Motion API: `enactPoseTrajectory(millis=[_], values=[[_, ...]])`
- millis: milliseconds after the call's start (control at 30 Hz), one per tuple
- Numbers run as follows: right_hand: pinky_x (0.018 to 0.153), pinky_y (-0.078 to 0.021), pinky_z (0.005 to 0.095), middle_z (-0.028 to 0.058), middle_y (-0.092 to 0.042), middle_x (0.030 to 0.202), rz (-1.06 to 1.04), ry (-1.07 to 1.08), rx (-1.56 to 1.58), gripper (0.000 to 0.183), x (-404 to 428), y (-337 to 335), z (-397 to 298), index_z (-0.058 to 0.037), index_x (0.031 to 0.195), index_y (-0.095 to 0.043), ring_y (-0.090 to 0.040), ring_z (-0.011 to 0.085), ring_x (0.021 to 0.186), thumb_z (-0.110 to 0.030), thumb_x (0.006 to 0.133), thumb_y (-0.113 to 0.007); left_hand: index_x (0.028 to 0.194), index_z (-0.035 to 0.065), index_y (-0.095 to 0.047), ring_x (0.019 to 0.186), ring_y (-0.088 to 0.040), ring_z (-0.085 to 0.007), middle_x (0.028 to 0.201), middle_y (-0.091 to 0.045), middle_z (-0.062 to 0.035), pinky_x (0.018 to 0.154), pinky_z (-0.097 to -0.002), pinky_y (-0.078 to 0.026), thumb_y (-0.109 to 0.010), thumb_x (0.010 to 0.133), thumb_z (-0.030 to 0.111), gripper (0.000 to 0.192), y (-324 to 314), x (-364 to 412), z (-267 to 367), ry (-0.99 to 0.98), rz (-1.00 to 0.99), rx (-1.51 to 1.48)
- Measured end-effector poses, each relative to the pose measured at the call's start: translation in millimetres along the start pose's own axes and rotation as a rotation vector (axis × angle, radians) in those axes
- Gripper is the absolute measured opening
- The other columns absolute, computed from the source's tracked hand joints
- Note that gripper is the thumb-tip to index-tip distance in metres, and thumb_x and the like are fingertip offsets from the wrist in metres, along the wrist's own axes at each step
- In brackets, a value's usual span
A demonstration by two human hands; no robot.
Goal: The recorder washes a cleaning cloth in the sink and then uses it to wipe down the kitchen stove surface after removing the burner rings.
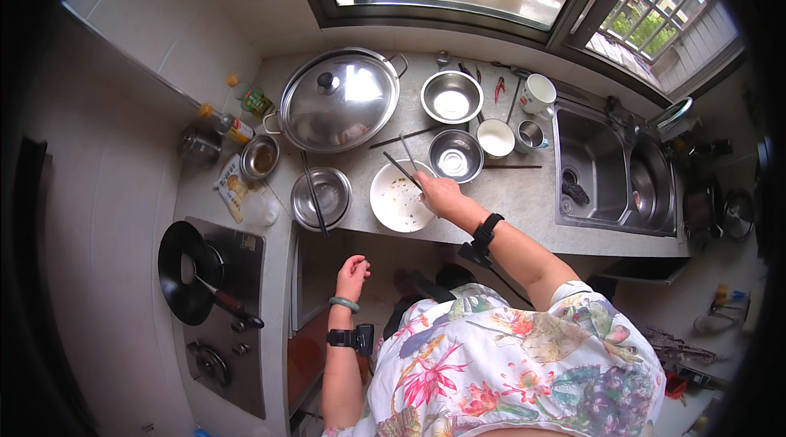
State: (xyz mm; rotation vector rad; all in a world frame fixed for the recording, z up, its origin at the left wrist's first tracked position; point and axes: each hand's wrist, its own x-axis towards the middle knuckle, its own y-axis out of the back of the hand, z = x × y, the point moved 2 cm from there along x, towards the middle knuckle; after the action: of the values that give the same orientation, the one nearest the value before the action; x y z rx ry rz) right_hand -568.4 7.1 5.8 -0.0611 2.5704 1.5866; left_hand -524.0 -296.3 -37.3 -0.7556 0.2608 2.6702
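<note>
My right hand (441, 193) grips a pair of chopsticks (402, 167) above the right rim of a white bowl (399, 216). Their tips point away from me, and scattered food bits lie in the bowl. My left hand (353, 271) hangs in front of the counter edge, fingers loosely curled, with nothing visible in it. Nearest to it is a steel bowl (338, 191) with dark chopsticks (314, 191) laid across its top. Beyond my right hand stand a steel bowl (455, 154), a larger steel bowl (451, 88) and a small white bowl (496, 137).
A large lidded steel pan (341, 112) stands at the back left. A black wok (181, 290) sits on the gas stove (245, 369). The double sink (592, 148) is at right. Bottles (233, 128), a white mug (539, 93), a metal cup (530, 135) and red chillies (499, 88) line the counter.
</note>
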Motion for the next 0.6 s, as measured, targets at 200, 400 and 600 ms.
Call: enactPoseTrajectory(millis=[200,400,600], values=[[0.059,-0.0443,0.0462,0.0182,-0.059,0.073,0.022,-0.074,0.027,0.050,-16.3,50.4,44.4,-0.0136,0.125,-0.033,-0.058,0.0355,0.066,-0.013,0.078,-0.051,0.107,0.0049,-0.051,0.072,-0.057,-0.0093,0.089,-0.061,-0.0051,0.059,-0.0207,-0.044,-0.053,0.085,0.019,0.026,-17.0,17.6,7.4,0.058,0.002,0.026],[0.066,-0.0451,0.0437,0.0185,-0.059,0.082,0.161,-0.131,0.135,0.036,-42.4,57.8,112.7,-0.0103,0.114,-0.046,-0.057,0.0357,0.076,-0.012,0.078,-0.049,0.125,0.0036,-0.028,0.084,-0.060,-0.0200,0.108,-0.053,-0.0151,0.064,-0.0251,-0.049,-0.048,0.088,0.023,0.047,-63.7,47.3,27.9,0.162,-0.136,-0.096],[0.070,-0.0447,0.0423,0.0172,-0.060,0.089,0.245,-0.309,0.287,0.028,-58.5,72.7,137.0,-0.0077,0.106,-0.051,-0.057,0.0345,0.081,-0.011,0.078,-0.048,0.118,0.0028,-0.033,0.087,-0.059,-0.0246,0.104,-0.054,-0.0137,0.069,-0.0317,-0.049,-0.040,0.090,0.020,0.033,-91.8,65.2,43.5,0.218,-0.156,-0.261]])
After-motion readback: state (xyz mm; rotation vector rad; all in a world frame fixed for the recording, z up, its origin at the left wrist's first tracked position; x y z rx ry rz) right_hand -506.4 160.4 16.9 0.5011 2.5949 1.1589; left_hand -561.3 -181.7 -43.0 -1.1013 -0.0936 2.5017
